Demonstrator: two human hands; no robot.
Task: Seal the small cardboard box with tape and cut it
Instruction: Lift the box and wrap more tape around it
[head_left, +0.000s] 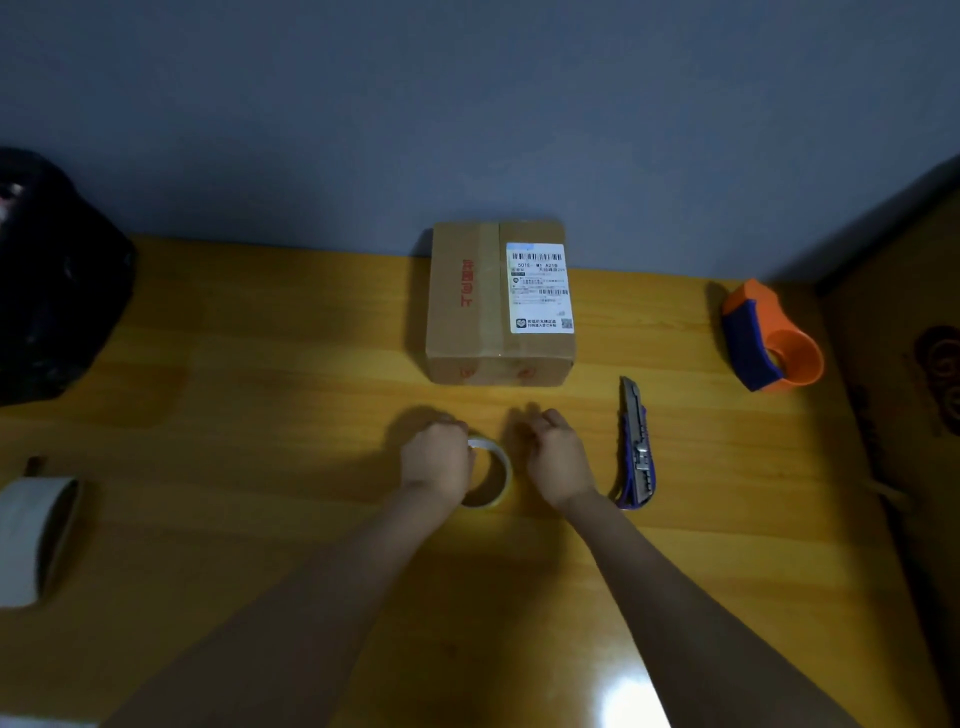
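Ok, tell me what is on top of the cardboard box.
On the cardboard box lies a white shipping label with barcodes, on its right half. A tape strip runs down the middle beside red printing. Nothing else rests there. The box is closed, so its contents are hidden.

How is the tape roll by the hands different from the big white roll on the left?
The tape roll by the hands is thin and clear-yellowish; the white roll is wide and white. The tape roll sits mid-table with the left hand on it; the white roll lies untouched at the table's left edge. Both are round, hollow rolls.
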